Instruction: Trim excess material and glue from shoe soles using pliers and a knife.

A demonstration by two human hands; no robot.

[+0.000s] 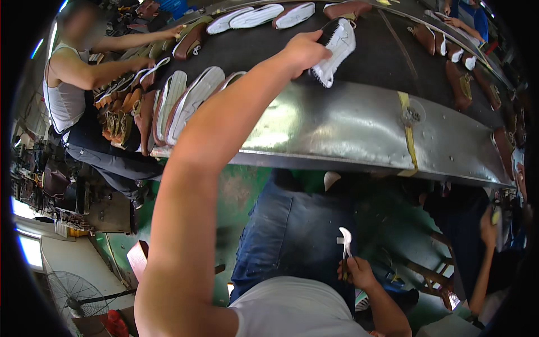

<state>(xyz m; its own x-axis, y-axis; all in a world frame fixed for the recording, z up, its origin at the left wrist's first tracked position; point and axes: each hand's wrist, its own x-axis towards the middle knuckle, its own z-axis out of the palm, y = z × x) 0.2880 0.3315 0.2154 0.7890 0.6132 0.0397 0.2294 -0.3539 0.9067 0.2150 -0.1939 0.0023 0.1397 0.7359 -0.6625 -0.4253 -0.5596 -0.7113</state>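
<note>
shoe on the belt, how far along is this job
Done: several shoes already lie sole-up at the belt's near edge. In hand: the left hand reaches out and grips a white-soled shoe on the black conveyor belt, while the right hand holds a white-tipped tool low by the lap. Left: more shoes lie further along the belt.

- Left hand (303, 51) and forearm are bare, no glove or watch.
- Right hand (359, 273) is bare too.
- White short-sleeved shirt (292, 309).
- Below the shirt, blue trousers (292, 230), probably denim.
</note>
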